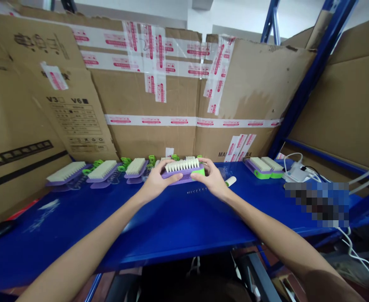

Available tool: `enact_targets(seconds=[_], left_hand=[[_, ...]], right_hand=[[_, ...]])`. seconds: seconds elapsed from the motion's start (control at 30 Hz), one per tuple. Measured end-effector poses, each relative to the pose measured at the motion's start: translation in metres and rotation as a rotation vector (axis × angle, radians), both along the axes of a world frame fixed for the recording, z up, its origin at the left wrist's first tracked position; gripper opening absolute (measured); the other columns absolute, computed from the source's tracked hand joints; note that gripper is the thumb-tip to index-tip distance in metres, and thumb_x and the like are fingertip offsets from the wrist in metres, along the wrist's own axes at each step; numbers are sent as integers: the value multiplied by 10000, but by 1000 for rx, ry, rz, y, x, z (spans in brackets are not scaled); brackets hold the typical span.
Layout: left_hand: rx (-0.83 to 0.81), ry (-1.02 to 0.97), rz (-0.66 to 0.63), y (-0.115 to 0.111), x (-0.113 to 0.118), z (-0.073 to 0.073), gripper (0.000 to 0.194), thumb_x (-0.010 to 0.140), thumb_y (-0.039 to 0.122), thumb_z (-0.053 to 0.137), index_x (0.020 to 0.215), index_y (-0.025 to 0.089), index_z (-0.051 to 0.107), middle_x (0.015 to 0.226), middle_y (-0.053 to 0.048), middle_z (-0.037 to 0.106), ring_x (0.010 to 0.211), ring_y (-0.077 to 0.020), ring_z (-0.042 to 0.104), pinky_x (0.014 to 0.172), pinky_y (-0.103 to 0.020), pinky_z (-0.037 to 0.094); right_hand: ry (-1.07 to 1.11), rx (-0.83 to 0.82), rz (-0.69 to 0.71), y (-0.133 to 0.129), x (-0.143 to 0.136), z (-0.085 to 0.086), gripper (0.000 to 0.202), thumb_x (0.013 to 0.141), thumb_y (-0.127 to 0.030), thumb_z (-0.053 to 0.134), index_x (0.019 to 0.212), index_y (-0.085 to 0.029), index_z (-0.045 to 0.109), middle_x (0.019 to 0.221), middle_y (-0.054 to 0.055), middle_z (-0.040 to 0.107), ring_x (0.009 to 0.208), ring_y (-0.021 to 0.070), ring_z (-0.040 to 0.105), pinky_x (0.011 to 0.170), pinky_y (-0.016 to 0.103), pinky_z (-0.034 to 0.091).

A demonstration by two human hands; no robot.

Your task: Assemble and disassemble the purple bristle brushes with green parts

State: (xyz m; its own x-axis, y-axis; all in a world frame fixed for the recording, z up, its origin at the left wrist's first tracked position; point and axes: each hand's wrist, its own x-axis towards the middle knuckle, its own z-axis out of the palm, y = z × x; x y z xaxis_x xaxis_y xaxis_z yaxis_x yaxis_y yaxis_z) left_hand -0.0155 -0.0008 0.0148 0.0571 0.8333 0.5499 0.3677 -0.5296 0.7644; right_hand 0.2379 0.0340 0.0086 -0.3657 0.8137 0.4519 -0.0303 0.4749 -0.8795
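Cardboard panels [159,105] crossed with red-and-white tape back a blue tabletop [171,226], where a purple brush [184,171] is gripped near the middle of the frame. Pale bristles point upward in close rows above a purple body with a slotted near side, and bright green shows at its right end. (Whether its underside touches the surface is hard to tell.)

A person's left hand [154,182] clasps the left end, fingers behind and thumb across the front; the right hand [212,179] closes on the green end in the same way, both thumbs turned inward. By appearance, the step in hand is a two-handed steadying or turning of the brush; a next move from this hold would call for even pressure at both ends, with fingertips clear of the bristles.

Just below the brush lies a row of small metallic pieces [197,191], too small to identify, and beside the right hand, a white cylinder [231,181]. Left of center, three similar brushes [102,171] line the back edge among green parts [126,162]; a purple-and-green pair [263,167] sits right of center. Farther right are a white adapter [295,172] and a blurred-out patch, below a slanting blue post [304,92].
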Motion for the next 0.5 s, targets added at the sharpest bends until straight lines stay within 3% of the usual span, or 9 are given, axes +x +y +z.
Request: enact_targets(seconds=[0.07, 0.13, 0.23, 0.33, 0.4, 0.5], left_hand=[[-87, -60, -100, 7, -7, -1, 632, 835, 621, 922, 1281, 225, 713, 1287, -120, 777, 1186, -330, 750, 1049, -508, 612], [-105, -63, -136, 10, -10, -3, 618, 831, 590, 935, 1283, 228, 718, 1242, -113, 786, 1141, -317, 759, 1014, -498, 626], [-19, 23, -52, 4, -5, -5, 633, 820, 592, 940, 1288, 234, 707, 1228, -93, 779, 1118, -302, 749, 1029, -502, 614], [110, 131, 101, -7, 4, -1, 698, 806, 551, 969, 1358, 242, 674, 1352, -97, 753, 1233, -321, 719, 1120, -524, 568], [139, 126, 99, -9, 5, 2, 680, 822, 552, 962, 1354, 243, 673, 1371, -100, 746, 1257, -322, 711, 1128, -520, 563], [49, 38, -38, -1, -3, 4, 594, 837, 586, 936, 1264, 242, 708, 1281, -98, 774, 1157, -304, 746, 1053, -500, 605]], right_hand=[[20, -137, 95, 4, 1, 1, 822, 791, -567, 982, 1452, -283, 584, 1314, 101, 771, 1257, 327, 756, 1147, 550, 609], [5, -171, 136, 8, 3, 1, 769, 795, -562, 978, 1410, -271, 620, 1302, 103, 772, 1242, 324, 760, 1163, 555, 603], [-66, -55, 98, 8, 4, -3, 780, 792, -565, 975, 1417, -264, 619, 1349, 115, 752, 1292, 337, 734, 1210, 578, 562], [-154, 143, -61, 4, 4, -5, 899, 787, -558, 990, 1518, -276, 549, 1414, 129, 720, 1365, 362, 689, 1263, 618, 497], [-145, 166, -101, 2, 3, -4, 915, 801, -578, 976, 1543, -282, 529, 1433, 134, 711, 1373, 363, 680, 1258, 621, 498], [-89, 7, 61, 2, 4, 2, 887, 812, -610, 952, 1540, -300, 552, 1410, 124, 730, 1323, 347, 712, 1179, 591, 577]])
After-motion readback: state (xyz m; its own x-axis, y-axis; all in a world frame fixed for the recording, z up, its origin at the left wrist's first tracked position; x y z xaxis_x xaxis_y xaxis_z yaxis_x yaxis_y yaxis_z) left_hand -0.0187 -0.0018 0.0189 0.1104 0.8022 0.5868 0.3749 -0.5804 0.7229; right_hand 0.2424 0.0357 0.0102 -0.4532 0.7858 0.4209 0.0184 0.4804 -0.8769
